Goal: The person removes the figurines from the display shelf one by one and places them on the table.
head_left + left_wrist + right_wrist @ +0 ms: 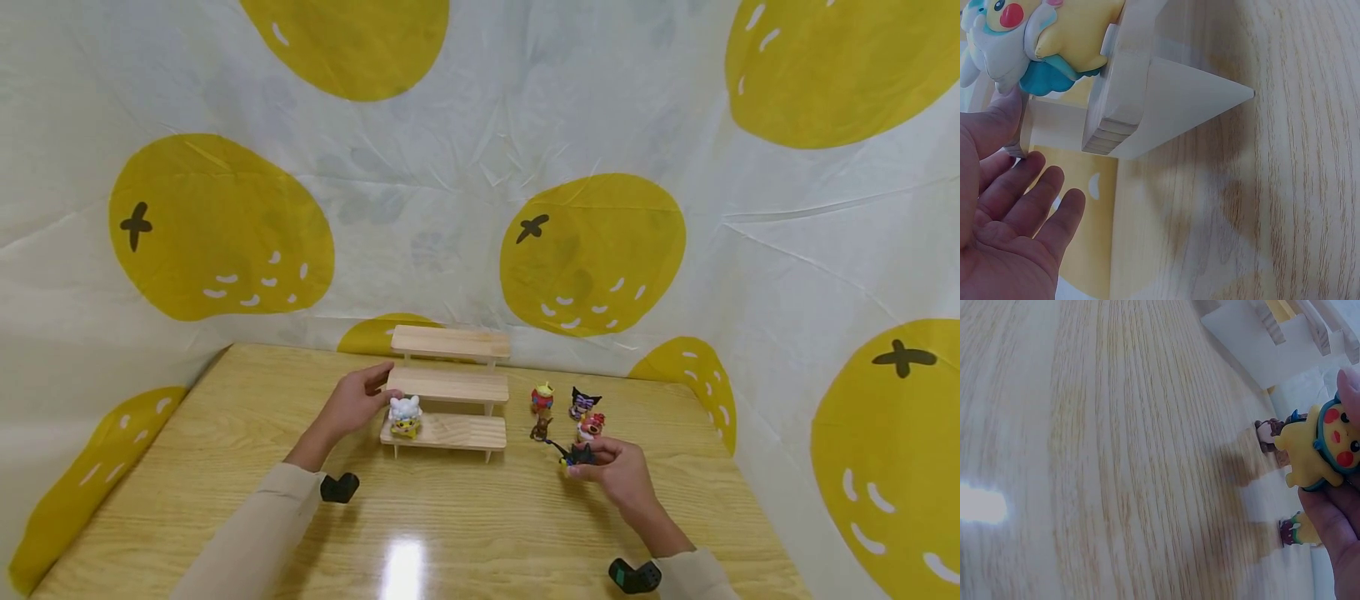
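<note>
My left hand (356,402) holds the left end of the middle tier of a three-tier wooden display stand (447,385), thumb at its front edge. In the left wrist view the other fingers (1063,219) are loosely bent beside the board. A yellow figurine with a white hood (405,417) stands at the left of the bottom tier. My right hand (621,475) pinches a yellow figurine with a dark blue hood (1319,444), red cheeks showing in the right wrist view. In the head view it is just above the table, near the other figurines.
Right of the stand are a red-and-green figurine (542,397), a brown figurine (541,427), a black-and-purple figurine (583,403) and a red-and-white figurine (591,426). The wooden table (450,533) meets a fruit-print cloth (420,250) behind.
</note>
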Action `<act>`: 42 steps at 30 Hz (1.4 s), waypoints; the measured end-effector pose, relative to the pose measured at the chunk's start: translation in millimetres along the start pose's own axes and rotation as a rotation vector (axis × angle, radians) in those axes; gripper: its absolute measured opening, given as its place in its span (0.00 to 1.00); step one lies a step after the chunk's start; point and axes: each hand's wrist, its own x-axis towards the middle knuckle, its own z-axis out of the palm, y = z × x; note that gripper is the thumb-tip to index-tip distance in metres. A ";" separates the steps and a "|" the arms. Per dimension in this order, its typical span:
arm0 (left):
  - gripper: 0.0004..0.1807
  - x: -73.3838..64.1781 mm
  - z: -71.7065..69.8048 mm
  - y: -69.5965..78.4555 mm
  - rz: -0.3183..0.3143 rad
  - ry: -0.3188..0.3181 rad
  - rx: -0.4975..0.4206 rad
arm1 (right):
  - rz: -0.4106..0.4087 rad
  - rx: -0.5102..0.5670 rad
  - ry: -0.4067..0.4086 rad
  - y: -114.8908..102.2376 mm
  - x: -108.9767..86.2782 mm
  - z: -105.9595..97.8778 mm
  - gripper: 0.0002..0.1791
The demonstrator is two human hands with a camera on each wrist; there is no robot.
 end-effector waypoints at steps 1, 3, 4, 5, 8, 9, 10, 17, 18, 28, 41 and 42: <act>0.39 0.2 0.0 -0.3 -0.003 0.000 -0.002 | 0.004 -0.007 0.004 0.3 0.2 -0.3 0.21; 0.39 0.8 0.3 -1.5 -0.006 0.001 0.001 | 0.016 -0.028 0.015 1.1 0.2 -1.1 0.22; 0.39 1.3 0.6 -2.3 -0.009 0.004 0.004 | 0.020 -0.039 0.020 1.7 0.2 -1.4 0.23; 0.39 1.9 0.9 -3.2 -0.011 0.006 0.009 | 0.022 -0.051 0.022 2.2 0.2 -1.8 0.23; 0.38 3.3 1.8 -6.2 -0.012 0.011 0.020 | 0.029 -0.077 0.024 4.4 0.5 -2.6 0.24; 0.38 3.8 2.1 -6.9 -0.012 0.014 0.022 | 0.029 -0.082 0.025 4.8 0.8 -2.8 0.24; 0.38 3.9 2.1 -7.2 -0.011 0.014 0.022 | 0.028 -0.080 0.023 5.3 1.4 -3.0 0.24; 0.38 2.1 2.1 -6.1 -0.024 0.009 0.024 | 0.036 -0.079 0.029 9.5 4.3 -3.9 0.25; 0.38 2.3 2.2 -6.0 -0.024 0.010 0.025 | 0.037 -0.081 0.030 9.8 4.6 -4.2 0.24; 0.39 3.6 1.3 -4.0 -0.014 0.018 0.017 | 0.039 -0.104 0.030 12.2 6.6 -9.2 0.23; 0.39 3.9 -0.1 -4.7 -0.004 0.004 0.017 | 0.047 -0.094 0.031 16.4 7.9 -11.9 0.21; 0.39 3.7 0.0 -4.6 -0.005 0.004 0.014 | 0.050 -0.090 0.033 17.1 8.2 -12.1 0.21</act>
